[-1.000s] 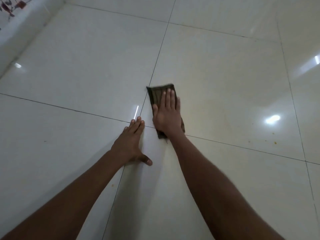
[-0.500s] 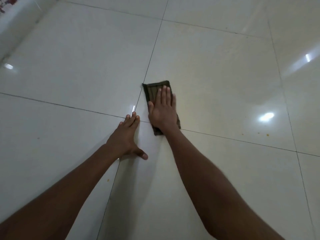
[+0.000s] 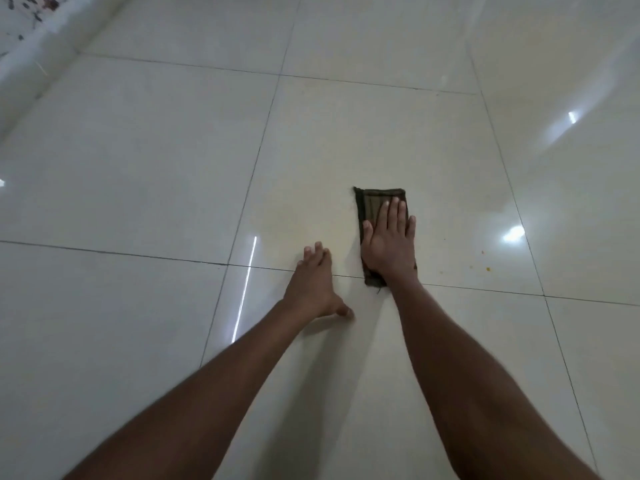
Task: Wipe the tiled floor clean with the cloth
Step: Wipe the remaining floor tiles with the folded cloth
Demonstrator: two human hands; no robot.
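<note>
A dark olive folded cloth (image 3: 372, 201) lies on the glossy cream tiled floor (image 3: 156, 168), just beyond a horizontal grout line. My right hand (image 3: 389, 244) presses flat on the cloth with its fingers together and covers the near half. My left hand (image 3: 313, 285) rests palm down on the bare tile to the left of the cloth, thumb spread out, holding nothing. Both forearms reach in from the bottom of the view.
Small yellow specks (image 3: 487, 269) dot the tile to the right of the cloth. A white wall base with dark red marks (image 3: 31, 46) runs along the upper left. Bright light reflections (image 3: 513, 233) shine on the tiles at the right.
My right hand has slid the cloth to the right, away from the vertical grout line. My left hand has also shifted right across that line.
</note>
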